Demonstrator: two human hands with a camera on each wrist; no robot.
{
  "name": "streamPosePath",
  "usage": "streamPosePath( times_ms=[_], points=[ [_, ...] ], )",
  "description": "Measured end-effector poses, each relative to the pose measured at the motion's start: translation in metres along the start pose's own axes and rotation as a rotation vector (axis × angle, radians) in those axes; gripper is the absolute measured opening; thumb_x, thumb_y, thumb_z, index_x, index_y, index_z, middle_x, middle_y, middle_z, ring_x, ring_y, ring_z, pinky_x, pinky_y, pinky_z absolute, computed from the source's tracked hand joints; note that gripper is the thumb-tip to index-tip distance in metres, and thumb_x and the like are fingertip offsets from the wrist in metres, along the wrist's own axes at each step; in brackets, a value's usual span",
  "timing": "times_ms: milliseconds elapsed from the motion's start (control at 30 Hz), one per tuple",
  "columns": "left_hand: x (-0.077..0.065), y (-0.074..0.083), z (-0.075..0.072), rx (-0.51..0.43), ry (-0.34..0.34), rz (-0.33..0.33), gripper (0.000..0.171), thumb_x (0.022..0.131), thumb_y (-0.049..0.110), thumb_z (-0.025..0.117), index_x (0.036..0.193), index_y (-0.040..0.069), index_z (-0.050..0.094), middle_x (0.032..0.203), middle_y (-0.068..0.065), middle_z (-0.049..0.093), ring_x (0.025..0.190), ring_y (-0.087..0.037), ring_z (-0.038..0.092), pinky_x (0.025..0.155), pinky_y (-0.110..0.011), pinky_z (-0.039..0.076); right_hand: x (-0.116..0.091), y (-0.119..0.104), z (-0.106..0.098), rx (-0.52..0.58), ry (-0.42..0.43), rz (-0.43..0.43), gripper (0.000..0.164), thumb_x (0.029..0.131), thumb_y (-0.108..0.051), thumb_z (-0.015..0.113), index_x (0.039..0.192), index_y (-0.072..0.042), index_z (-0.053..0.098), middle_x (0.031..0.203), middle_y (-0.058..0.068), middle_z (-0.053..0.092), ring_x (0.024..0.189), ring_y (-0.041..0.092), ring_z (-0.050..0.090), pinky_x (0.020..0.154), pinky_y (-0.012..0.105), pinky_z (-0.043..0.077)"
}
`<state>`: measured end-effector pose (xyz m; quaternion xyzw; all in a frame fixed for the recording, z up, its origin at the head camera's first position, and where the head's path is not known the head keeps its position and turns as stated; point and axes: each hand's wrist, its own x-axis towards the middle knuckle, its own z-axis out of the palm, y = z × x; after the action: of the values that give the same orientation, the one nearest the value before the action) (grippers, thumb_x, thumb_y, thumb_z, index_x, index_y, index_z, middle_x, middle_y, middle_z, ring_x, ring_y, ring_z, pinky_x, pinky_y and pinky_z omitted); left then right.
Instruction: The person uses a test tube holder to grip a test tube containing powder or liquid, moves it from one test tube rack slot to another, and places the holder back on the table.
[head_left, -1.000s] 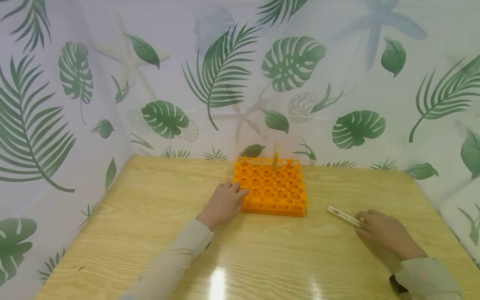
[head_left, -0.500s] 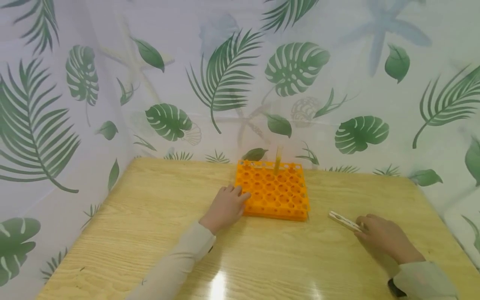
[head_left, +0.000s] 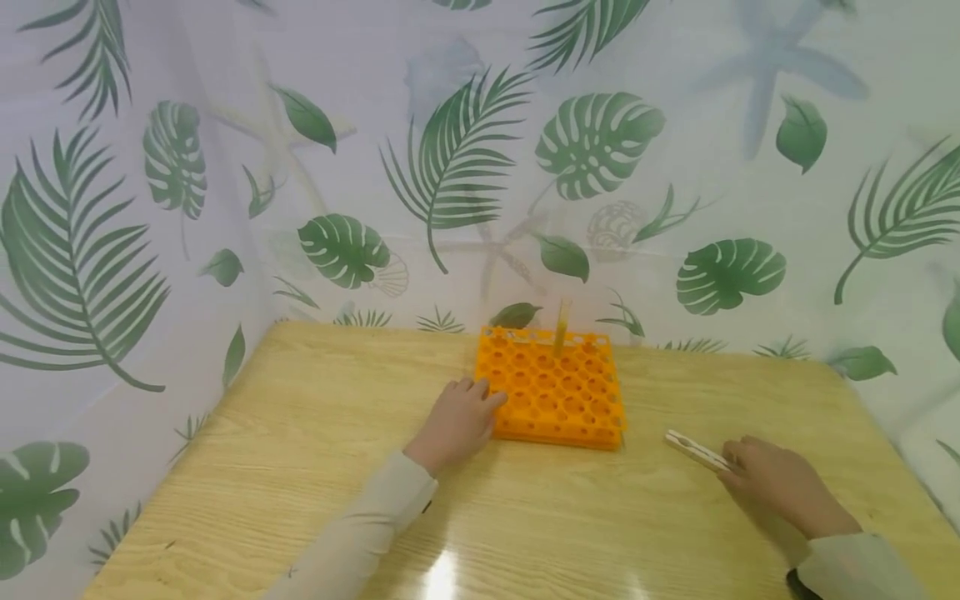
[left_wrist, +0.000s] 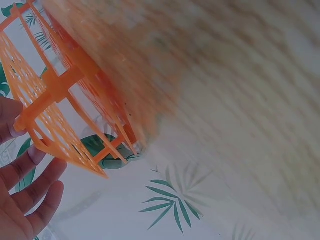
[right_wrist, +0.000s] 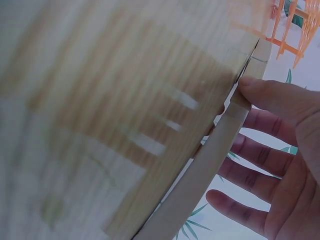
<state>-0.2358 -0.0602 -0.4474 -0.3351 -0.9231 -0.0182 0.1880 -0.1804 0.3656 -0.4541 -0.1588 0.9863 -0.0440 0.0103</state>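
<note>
An orange test tube rack stands on the wooden table, its top pierced by rows of round holes. One clear test tube, yellowish lower down, stands upright near its back row. My left hand holds the rack's left end; the left wrist view has thumb and forefinger pinching the edge of its upper plate, the other fingers bent below. Right of the rack, my right hand pinches a pale wooden test tube clamp by its near end. The clamp points toward the rack, low over the table.
The table reaches back to a white leaf-printed cloth, which also hangs at both sides. The rack's rear edge is close to the back cloth. Bare wood lies between the rack and the clamp.
The head view has tilted a little, so everything appears slightly lower and further right. Both hands keep their holds; rack, tube and clamp stay in about the same places.
</note>
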Motion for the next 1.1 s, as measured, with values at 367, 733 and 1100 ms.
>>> streamPosePath(
  times_ms=[367,733,1100],
  points=[
    [-0.0013,0.0007,0.0001,0.005,0.013,-0.003,0.016,0.088,0.02,0.06,0.104,0.019,0.059,0.084,0.0,0.054,0.074,-0.018,0.05,0.068,-0.031,0.042,-0.0019,-0.0009,0.0025,-0.018,0.032,-0.009,0.026,0.079,-0.023,0.071,0.069,-0.017,0.048,0.064,-0.006,0.042,0.056,0.008,0.034,0.048,0.024,0.031],
    [-0.0003,0.0004,0.0021,0.04,0.012,0.002,0.016,0.089,0.023,0.06,0.104,0.021,0.058,0.083,0.001,0.053,0.072,-0.016,0.049,0.066,-0.029,0.041,-0.0013,0.0005,-0.0016,-0.01,0.0,0.003,0.028,0.08,-0.022,0.07,0.068,-0.017,0.045,0.062,-0.005,0.04,0.056,0.008,0.033,0.05,0.026,0.029],
    [-0.0005,0.0014,-0.0012,0.026,0.002,-0.006,0.018,0.089,0.021,0.06,0.107,0.02,0.059,0.085,0.0,0.055,0.074,-0.017,0.05,0.067,-0.029,0.042,-0.0017,0.001,-0.0068,0.04,-0.043,0.038,0.03,0.083,-0.024,0.067,0.068,-0.017,0.042,0.059,-0.006,0.034,0.054,0.008,0.03,0.05,0.025,0.024]
  ],
)
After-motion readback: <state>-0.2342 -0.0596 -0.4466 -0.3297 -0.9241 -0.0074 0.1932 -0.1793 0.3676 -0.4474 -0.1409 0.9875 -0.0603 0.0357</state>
